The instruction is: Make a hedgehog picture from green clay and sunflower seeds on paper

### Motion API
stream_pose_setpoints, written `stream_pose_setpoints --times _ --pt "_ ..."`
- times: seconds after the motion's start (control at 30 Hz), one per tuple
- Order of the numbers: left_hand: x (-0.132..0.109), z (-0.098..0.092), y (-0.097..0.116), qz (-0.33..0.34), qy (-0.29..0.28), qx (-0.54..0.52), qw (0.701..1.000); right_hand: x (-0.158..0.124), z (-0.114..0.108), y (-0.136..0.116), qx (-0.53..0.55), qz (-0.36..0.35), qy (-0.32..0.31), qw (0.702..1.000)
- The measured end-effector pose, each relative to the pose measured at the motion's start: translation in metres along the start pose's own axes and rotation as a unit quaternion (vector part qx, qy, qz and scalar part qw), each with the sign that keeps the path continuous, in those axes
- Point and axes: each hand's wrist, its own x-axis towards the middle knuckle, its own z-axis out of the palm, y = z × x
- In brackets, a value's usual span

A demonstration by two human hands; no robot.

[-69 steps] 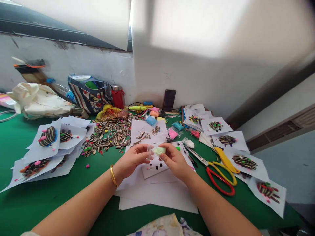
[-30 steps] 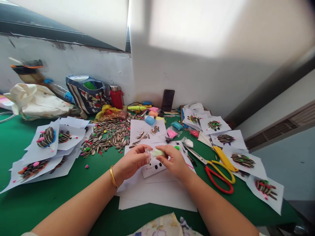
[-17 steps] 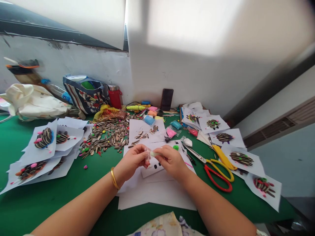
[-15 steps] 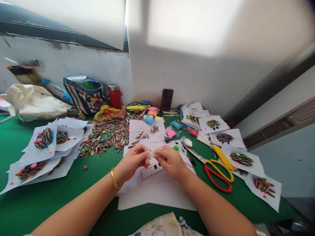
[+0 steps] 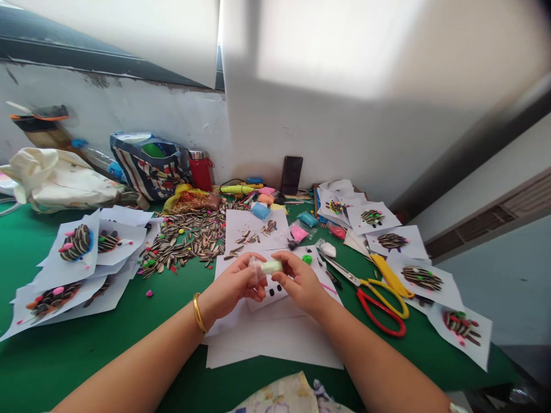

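Observation:
Over the white papers [image 5: 275,332], my left hand [image 5: 239,281] pinches a small clear plastic bag [image 5: 257,268]. A pale green lump of modelling clay [image 5: 272,267] shows at the bag's right end. My right hand [image 5: 298,282] grips that clay between thumb and fingers; whether plastic still covers it there I cannot tell. Below the hands lies a paper with small black clay dots [image 5: 275,290]. A green clay blob [image 5: 307,259] rests just beyond my right hand. Sunflower seeds [image 5: 253,236] are scattered on a white sheet farther back.
Scissors [image 5: 379,307] with red and yellow handles lie at right, beside a yellow cutter [image 5: 390,275]. Seed pictures on paper [image 5: 73,281] are stacked at left, others at right. A seed heap [image 5: 189,235], red flask [image 5: 200,172], phone [image 5: 291,175] and bagged clay [image 5: 299,232] stand behind.
The pale green clay now shows plainly between my hands, where before only crumpled plastic and a small part were visible. My right hand has shifted its grip slightly.

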Motion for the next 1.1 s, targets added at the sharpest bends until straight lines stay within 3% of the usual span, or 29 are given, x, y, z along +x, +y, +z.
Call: stream_pose_setpoints --times 0.23,0.57,0.87,1.1 --pt "0.0035 -0.0040 -0.0033 0.055 0.008 0.018 0.998 -0.0006 0.0027 0.0007 0.128 0.042 -0.051 0.990" --pt "0.0037 -0.0031 -0.0030 0.081 0.036 -0.007 0.996 0.0039 -0.0008 -0.0042 0.200 0.069 -0.034 0.977" --pt "0.0033 -0.0053 -0.0016 0.094 0.037 0.019 0.995 0.0066 -0.0026 -0.0039 0.168 0.087 0.008 0.982" --pt "0.0010 -0.0040 -0.0026 0.091 0.007 0.044 0.995 0.0048 -0.0003 -0.0043 0.088 0.046 0.017 0.995"
